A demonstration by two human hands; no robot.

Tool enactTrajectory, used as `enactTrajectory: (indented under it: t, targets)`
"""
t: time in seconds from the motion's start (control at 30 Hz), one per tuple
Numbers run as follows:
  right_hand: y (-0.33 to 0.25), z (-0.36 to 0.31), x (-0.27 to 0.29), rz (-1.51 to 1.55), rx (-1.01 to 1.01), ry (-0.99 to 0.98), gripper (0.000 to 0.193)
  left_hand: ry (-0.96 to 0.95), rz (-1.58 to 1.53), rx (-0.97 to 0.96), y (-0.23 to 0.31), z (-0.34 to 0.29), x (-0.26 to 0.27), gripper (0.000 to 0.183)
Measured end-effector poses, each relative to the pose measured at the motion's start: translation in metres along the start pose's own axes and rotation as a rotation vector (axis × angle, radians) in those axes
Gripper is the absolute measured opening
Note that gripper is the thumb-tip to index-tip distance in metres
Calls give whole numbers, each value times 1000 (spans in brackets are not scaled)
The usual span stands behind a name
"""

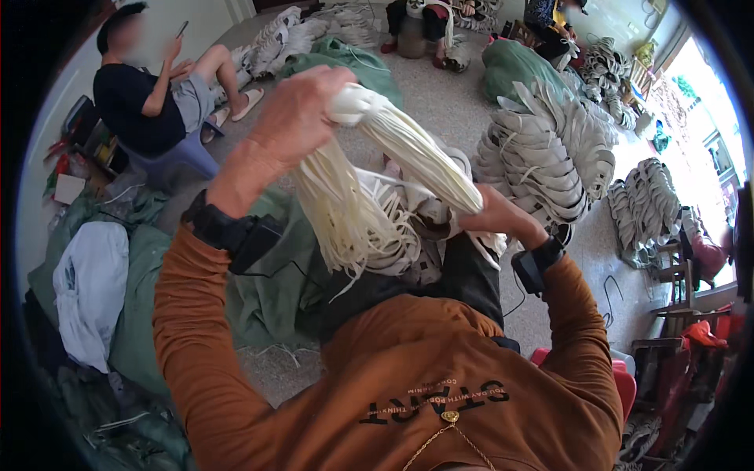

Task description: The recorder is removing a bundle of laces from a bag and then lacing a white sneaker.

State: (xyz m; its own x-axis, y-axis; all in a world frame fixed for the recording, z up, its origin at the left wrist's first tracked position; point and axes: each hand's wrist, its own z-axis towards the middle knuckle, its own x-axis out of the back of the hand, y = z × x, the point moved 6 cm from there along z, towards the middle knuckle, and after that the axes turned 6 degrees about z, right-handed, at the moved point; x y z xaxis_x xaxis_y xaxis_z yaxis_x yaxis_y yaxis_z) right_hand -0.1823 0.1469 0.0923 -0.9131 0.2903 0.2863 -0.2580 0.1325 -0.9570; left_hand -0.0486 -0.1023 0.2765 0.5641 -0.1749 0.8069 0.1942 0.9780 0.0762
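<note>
Cream-white flat plastic straps in a thick bundle (385, 165) hang at picture centre, the left hand (294, 114) fisted around the top at 11 o'clock, the right hand (491, 212) closed on the lower end at 3 o'clock. Stacked white strap pieces (542, 157) at 2 o'clock look finished; loose ones on the lap (408, 235) seem left.

A person seated at the upper left of the floor (440, 102) holds up a small dark phone (182, 29), seen edge-on so its screen does not show. Beside that person, near the left wall, a small flat white box (69, 188) lies among clutter, with a red package (61, 163) just above it; what either one holds cannot be told. Bulging green sacks (510, 67) stand at the far side of the floor, and another green sack (141, 298) lies at the left with a white bag (90, 286) on it.
</note>
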Motion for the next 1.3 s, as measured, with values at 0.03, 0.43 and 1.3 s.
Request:
enactTrajectory:
  t: [0.03, 0.43, 1.3]
  targets:
    - [18, -14, 7, -118, -55, 19, 50, 34, 60, 8, -6, -6, 7, 30]
    - [-117, -82, 139, -541, 186, 632, 38, 321, 237, 231, -102, -78, 62, 30]
    - [67, -202, 69, -777, -228, 346, 26, -1180, 57, 912, -104, -477, -114, 31]
